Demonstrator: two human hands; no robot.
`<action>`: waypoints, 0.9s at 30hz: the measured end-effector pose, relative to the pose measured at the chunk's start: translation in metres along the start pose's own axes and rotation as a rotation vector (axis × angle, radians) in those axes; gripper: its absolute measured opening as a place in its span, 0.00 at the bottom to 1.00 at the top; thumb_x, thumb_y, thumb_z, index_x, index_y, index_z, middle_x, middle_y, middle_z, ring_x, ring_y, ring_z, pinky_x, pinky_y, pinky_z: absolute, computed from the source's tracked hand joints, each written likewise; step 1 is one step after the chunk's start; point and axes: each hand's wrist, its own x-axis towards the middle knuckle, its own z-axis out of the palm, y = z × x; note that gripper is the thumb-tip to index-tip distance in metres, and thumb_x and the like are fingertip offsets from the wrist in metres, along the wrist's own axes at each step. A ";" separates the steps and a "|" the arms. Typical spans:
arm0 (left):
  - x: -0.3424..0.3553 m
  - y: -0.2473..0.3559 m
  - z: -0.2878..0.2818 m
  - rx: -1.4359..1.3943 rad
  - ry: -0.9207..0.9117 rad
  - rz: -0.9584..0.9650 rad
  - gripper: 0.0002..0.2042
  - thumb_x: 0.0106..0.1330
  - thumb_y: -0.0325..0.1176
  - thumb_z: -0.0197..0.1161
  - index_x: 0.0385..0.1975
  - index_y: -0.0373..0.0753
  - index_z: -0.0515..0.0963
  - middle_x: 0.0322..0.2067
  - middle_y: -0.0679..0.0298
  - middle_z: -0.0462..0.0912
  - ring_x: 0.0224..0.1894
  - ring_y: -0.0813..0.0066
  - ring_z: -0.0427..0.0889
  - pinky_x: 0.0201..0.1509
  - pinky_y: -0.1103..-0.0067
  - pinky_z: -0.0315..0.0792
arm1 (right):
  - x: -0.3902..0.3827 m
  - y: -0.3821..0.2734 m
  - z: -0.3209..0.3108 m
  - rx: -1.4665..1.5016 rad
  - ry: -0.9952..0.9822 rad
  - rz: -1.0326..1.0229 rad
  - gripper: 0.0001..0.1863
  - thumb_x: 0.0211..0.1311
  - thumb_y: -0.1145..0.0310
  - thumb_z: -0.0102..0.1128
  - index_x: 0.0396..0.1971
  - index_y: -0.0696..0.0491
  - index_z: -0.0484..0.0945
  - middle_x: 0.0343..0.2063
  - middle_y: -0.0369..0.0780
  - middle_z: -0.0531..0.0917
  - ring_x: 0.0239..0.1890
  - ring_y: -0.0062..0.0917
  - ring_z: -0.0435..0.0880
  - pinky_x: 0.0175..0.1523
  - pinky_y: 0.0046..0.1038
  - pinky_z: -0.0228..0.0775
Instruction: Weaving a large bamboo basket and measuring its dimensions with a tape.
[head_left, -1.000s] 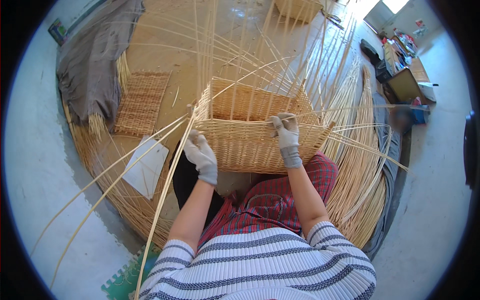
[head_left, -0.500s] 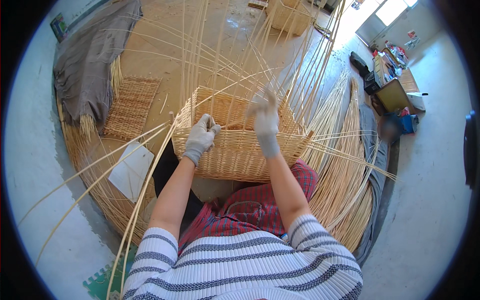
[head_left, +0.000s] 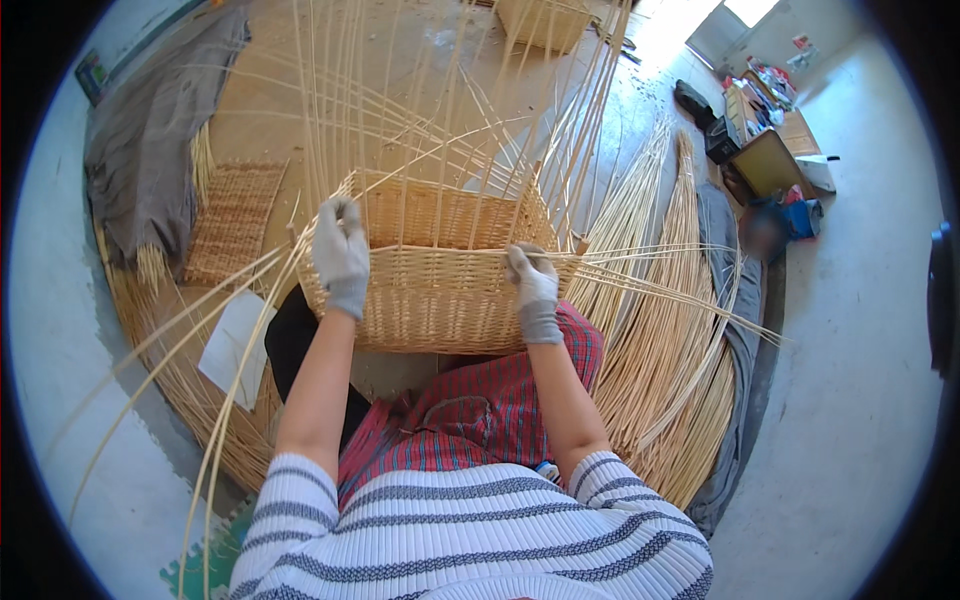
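Observation:
A rectangular wicker basket [head_left: 430,305] rests over my lap, its near wall facing me. Long upright willow rods [head_left: 405,110] rise from its rim. My left hand [head_left: 341,258], in a pale work glove, is closed at the near rim close to the left corner. Toward the right corner, my right hand [head_left: 534,285], gloved too, is closed on the rim, its fingers over the top edge. Loose rod ends [head_left: 690,290] stick out sideways past the right corner, and longer rods [head_left: 225,400] trail from the left corner toward me.
Bundles of willow rods [head_left: 650,380] lie to the right. A grey cloth [head_left: 165,130] covers more rods at left, beside a woven mat [head_left: 235,220] and a white sheet [head_left: 232,335]. Another basket [head_left: 545,25] stands far off. Cluttered boxes [head_left: 770,160] line the right wall.
My left hand has moved left along the rim to the corner. My right hand has come down from above the basket onto the right part of the rim. The view has shifted slightly.

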 end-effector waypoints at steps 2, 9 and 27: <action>-0.020 0.007 0.010 -0.099 0.047 0.489 0.11 0.70 0.43 0.59 0.41 0.44 0.76 0.32 0.60 0.85 0.32 0.58 0.84 0.36 0.68 0.76 | -0.006 0.006 -0.001 0.037 0.035 -0.002 0.10 0.66 0.69 0.63 0.44 0.52 0.76 0.36 0.37 0.85 0.33 0.22 0.84 0.29 0.17 0.73; -0.028 -0.014 0.083 0.352 -0.409 0.138 0.18 0.73 0.48 0.51 0.49 0.42 0.76 0.43 0.50 0.83 0.48 0.48 0.80 0.54 0.61 0.72 | 0.043 -0.055 0.110 -0.661 -0.174 -0.821 0.31 0.70 0.72 0.51 0.70 0.51 0.55 0.51 0.45 0.81 0.45 0.27 0.84 0.46 0.31 0.78; -0.102 0.057 0.136 0.582 -0.545 0.488 0.44 0.58 0.33 0.68 0.73 0.56 0.50 0.51 0.49 0.67 0.42 0.50 0.81 0.43 0.63 0.77 | 0.064 -0.126 0.012 -0.634 -0.122 -0.647 0.30 0.64 0.76 0.54 0.67 0.50 0.64 0.48 0.42 0.79 0.43 0.21 0.80 0.49 0.25 0.74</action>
